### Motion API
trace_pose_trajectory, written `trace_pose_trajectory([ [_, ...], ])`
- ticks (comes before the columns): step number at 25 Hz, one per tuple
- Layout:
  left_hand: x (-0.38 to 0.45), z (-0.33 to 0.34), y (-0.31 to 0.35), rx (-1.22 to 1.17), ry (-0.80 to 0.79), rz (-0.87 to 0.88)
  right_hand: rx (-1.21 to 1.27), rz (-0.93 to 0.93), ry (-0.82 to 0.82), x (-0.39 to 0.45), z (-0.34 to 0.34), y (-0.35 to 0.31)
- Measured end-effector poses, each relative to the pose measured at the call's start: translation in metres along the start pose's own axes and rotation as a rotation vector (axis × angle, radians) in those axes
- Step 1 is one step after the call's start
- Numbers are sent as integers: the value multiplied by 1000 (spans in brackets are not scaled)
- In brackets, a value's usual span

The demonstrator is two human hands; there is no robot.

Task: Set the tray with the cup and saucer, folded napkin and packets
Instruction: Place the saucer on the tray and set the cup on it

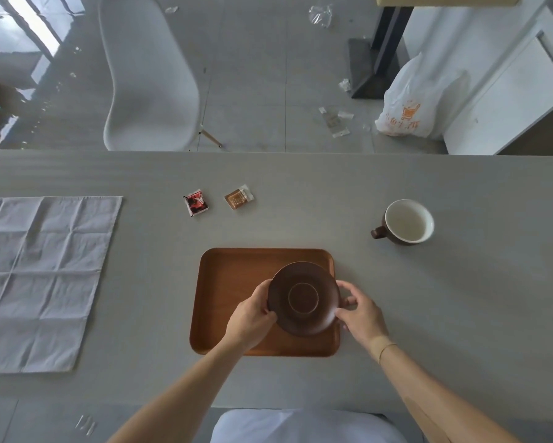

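Grey worktop point(428, 314) ran across the room, white chair point(150, 78) and a plastic bag point(409, 103) on the floor beyond it. Wooden tray point(230, 282) sat at centre near the person. Both hands gripped the dark saucer point(304, 298) by its rim over the tray's right half: left hand point(253, 314) on the left edge, right hand point(361, 311) on the right edge. Cup point(407, 222) stood on the worktop, well right of the tray. Two packets point(197, 202) point(238, 197) lay beyond the tray. Napkin point(42, 276) lay unfolded, far left.
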State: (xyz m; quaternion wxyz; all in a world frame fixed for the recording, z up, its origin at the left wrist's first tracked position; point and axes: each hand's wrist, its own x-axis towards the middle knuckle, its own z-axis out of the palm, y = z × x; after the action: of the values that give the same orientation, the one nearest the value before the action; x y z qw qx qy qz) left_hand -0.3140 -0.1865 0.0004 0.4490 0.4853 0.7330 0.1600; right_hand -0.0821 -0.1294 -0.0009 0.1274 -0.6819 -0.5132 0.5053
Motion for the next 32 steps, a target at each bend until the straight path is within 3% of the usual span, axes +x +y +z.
trace_pose_trajectory([
  [17, 2, -4, 1, 1, -45, 38, -31, -22, -55, -1, -3, 7],
  [20, 8, -10, 2, 43, 45, 17, -111, -59, -34, 4, -16, 11],
  [23, 29, -16, 14, 108, 177, 25, -360, -154, 116, 9, -38, 25],
  [25, 51, -17, 37, 133, 129, 71, -553, -216, 248, 11, -53, 39],
  [28, 88, -9, 81, 196, -74, 120, -737, -229, 409, 10, -60, 61],
  [32, 134, 23, 142, 277, -268, 172, -866, -108, 387, 14, -48, 86],
])
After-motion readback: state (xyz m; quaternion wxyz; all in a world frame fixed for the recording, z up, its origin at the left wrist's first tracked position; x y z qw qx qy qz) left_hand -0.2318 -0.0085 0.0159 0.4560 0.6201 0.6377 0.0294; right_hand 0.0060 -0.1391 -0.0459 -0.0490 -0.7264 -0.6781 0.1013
